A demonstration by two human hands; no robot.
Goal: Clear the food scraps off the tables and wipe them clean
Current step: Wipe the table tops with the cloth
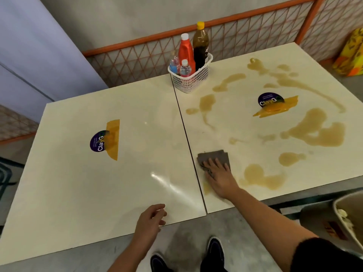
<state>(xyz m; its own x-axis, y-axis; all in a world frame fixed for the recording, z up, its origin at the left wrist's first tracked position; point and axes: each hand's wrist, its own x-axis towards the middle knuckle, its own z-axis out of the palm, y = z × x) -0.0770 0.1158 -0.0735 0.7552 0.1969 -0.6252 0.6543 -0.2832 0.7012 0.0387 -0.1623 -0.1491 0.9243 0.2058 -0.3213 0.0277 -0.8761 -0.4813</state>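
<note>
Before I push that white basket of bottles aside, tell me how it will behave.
The white basket probably slides easily on the glossy table. It looks top-heavy: the dark bottle rises well above its rim, so push low.

I see two cream tables pushed edge to edge, with a thin dark seam between them. The left table [137, 193] carries a purple sticker [97, 144] half under yellow tape [113, 138]. The right table [245, 122] has a second purple sticker [270, 100], brown puddles [318, 132] spread across much of its top, a white basket [188, 82] of bottles [185, 51] at the far corner by the seam, and a folded grey cloth [214, 155] near its front-left edge.
</note>
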